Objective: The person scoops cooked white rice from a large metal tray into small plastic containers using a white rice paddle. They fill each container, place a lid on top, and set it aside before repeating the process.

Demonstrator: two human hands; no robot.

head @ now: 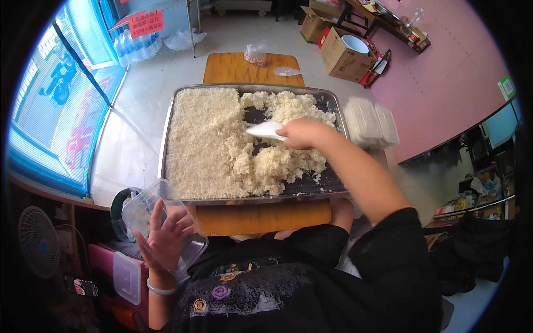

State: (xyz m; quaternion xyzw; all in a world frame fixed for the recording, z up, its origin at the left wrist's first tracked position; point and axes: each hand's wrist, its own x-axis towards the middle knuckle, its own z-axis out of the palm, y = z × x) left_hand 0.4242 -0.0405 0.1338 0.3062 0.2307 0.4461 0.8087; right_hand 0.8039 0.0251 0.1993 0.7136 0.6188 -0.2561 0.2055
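Note:
A large metal tray (167,141) of cooked white rice (204,145) lies before me on a wooden table (266,218). The rice is an even layer on the left and loose clumps on the right, with dark tray bottom showing between. My right hand (306,134) grips a white rice paddle (265,130), its blade at the edge of the even layer. To the left of the tray's near corner, my left hand (166,235) holds a clear plastic food container (195,239), tilted, with its fingers seen through the plastic. No rice can be made out in it.
Filled lidded containers (366,120) are stacked right of the tray. A plastic bag (255,54) and a clear spoon-like piece (287,71) lie on the table's far end. A translucent lid (127,278) and a fan (39,241) are at my left. Cardboard boxes (346,56) stand beyond.

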